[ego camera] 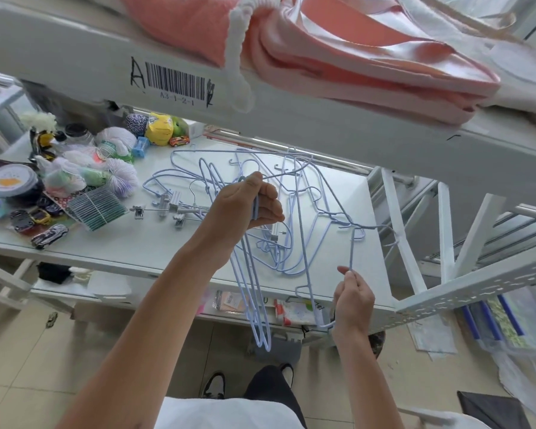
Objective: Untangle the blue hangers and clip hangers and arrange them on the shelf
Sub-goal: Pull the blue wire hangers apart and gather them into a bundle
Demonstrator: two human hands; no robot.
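Observation:
A tangle of light blue wire hangers lies on the white shelf. My left hand is shut on the hooks of a few blue hangers, which dangle past the shelf's front edge. My right hand pinches one blue hanger by its wire at the shelf's front right; its hook end still reaches into the tangle. Metal clip hangers lie left of my left hand, partly under the blue ones.
Toy cars, mesh bags, a round tub and a stack of green cards crowd the shelf's left side. An upper shelf with a barcode label and pink folded cloth overhangs. White frame struts stand at right.

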